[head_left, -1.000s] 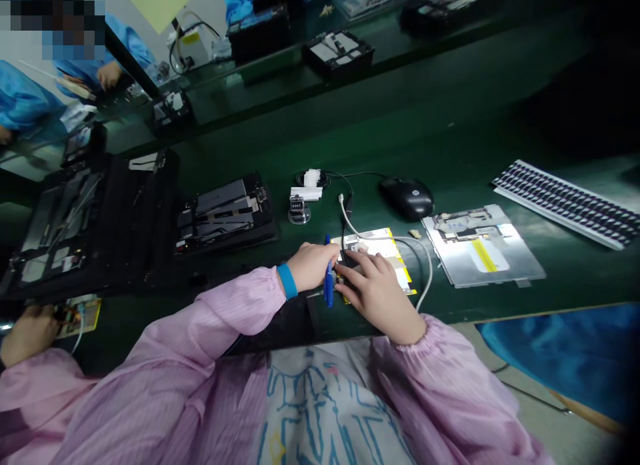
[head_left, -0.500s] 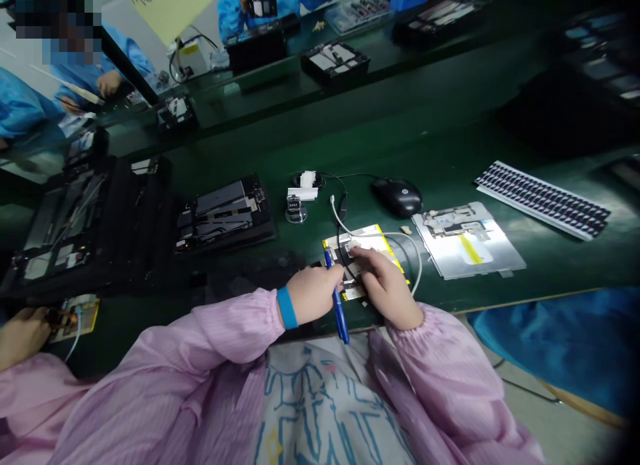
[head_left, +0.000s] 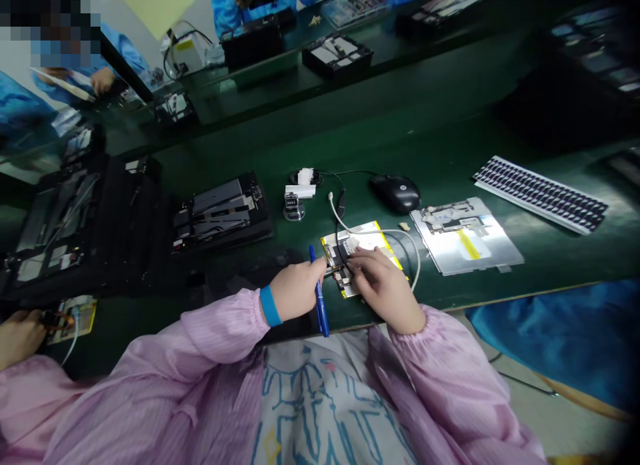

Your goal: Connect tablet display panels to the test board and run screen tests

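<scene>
Head view: left hand (head_left: 295, 290), fingers clamped on slim blue plastic pen (head_left: 322, 313), has shifted left, leaving the flat white yellow-edged pack (head_left: 370, 241) more exposed on the dark-green table (head_left: 440, 175). Right hand (head_left: 387, 292) curls over its right side; grip cannot be told.

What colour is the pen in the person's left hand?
The pen is blue; it shows best in the head view, held in the left hand.
</scene>
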Available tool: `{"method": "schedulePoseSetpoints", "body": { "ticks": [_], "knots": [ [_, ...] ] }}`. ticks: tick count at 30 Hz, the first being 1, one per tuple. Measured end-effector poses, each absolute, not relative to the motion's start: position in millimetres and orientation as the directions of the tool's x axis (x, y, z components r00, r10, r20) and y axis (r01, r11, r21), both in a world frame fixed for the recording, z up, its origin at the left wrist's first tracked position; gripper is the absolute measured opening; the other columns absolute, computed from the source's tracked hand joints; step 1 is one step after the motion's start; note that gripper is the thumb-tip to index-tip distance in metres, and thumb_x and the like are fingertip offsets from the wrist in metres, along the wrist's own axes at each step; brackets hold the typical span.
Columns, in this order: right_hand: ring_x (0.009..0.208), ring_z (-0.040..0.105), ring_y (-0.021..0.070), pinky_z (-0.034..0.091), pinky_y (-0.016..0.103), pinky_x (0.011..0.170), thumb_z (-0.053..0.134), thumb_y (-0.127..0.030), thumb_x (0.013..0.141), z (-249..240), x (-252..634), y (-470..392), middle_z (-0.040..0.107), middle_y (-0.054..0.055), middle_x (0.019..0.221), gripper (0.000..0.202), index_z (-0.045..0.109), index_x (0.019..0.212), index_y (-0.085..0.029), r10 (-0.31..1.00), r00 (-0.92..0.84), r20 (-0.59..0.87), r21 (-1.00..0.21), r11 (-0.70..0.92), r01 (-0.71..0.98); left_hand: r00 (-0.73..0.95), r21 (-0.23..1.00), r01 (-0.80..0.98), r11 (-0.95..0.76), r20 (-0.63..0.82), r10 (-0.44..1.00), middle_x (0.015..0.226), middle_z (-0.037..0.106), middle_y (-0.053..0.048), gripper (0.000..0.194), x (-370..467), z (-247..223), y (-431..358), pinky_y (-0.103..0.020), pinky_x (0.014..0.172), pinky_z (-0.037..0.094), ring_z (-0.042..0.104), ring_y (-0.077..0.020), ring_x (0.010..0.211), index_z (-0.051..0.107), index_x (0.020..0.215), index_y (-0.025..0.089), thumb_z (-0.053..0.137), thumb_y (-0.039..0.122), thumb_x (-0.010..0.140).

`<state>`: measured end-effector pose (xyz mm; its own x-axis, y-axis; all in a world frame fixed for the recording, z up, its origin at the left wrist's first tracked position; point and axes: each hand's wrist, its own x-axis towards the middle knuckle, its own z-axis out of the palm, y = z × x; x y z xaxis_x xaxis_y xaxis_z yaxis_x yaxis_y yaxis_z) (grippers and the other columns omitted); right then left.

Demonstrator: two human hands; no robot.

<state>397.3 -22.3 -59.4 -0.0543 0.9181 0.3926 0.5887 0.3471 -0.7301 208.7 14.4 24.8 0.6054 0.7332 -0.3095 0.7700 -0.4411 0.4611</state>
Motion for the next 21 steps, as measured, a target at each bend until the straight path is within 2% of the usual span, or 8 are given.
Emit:
{"method": "schedulePoseSetpoints", "body": {
  "ticks": [5,14,21],
  "knots": [
    [0.109,0.062,0.0256,0.052,0.05,0.096,0.049,-0.017,0.088,-60,397,-32,0.068,0.012,0.104,0.023,0.067,0.103,-0.019,0.902,-0.104,0.419,-0.698,0.393,0.598,0.594,0.417,0.789,-0.452,-0.328,0.735,0.074,0.063,-0.005,0.013,209,26,15,-0.029,0.062,0.045,0.063,-0.0198,0.068,0.05,0.084,0.019,0.043,0.008,0.082],
    [0.115,0.057,0.0286,0.048,0.056,0.1,0.05,-0.015,0.089,-67,396,-37,0.065,0.014,0.111,0.027,0.066,0.111,-0.017,0.872,-0.197,0.449,-0.577,0.451,0.681,0.58,0.351,0.811,-0.468,-0.376,0.723,0.078,0.066,-0.008,0.018,212,29,14,-0.032,0.062,0.049,0.066,-0.024,0.071,0.053,0.093,0.017,0.042,0.009,0.082],
    [0.119,0.056,0.0286,0.046,0.056,0.102,0.051,-0.017,0.089,-69,396,-38,0.065,0.013,0.109,0.029,0.067,0.113,-0.019,0.873,-0.194,0.447,-0.571,0.445,0.69,0.569,0.334,0.821,-0.463,-0.41,0.713,0.083,0.067,-0.012,0.02,213,31,15,-0.035,0.067,0.051,0.067,-0.026,0.074,0.054,0.097,0.016,0.044,0.009,0.082]
  ]
}}
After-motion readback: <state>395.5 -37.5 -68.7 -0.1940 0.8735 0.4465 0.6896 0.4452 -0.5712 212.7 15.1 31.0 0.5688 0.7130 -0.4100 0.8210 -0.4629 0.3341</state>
